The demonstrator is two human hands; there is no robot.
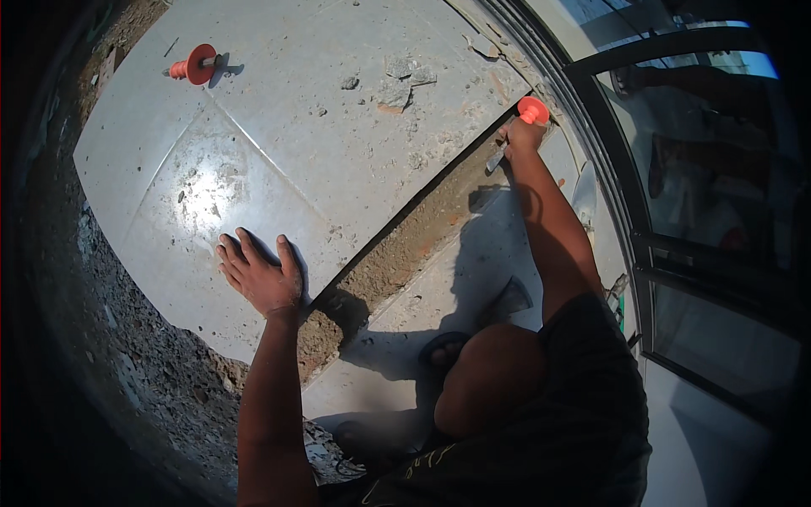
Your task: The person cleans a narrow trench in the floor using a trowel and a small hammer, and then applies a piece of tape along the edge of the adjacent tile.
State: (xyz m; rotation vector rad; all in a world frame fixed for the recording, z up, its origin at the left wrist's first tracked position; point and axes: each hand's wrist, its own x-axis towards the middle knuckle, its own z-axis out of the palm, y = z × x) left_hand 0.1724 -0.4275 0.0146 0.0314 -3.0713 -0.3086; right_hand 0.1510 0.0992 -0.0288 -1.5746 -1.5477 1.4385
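Note:
My left hand [269,275] lies flat, fingers spread, on the large pale floor tiles [279,118], close to their cut edge. My right hand [522,135] is wrapped round a chisel [533,110] with an orange round hand guard. Its metal blade points down toward the far end of a strip of exposed mortar [422,241], which runs along the tile edge. A second chisel [201,65] with an orange guard rests on the tiles at the far left.
Broken mortar chunks [397,91] and grit are scattered over the tiles. A dark-framed glass door [617,169] with its track stands along the right. Rubble ground [152,355] borders the left. My knee and sandalled foot [443,351] are on the near tiles beside the strip.

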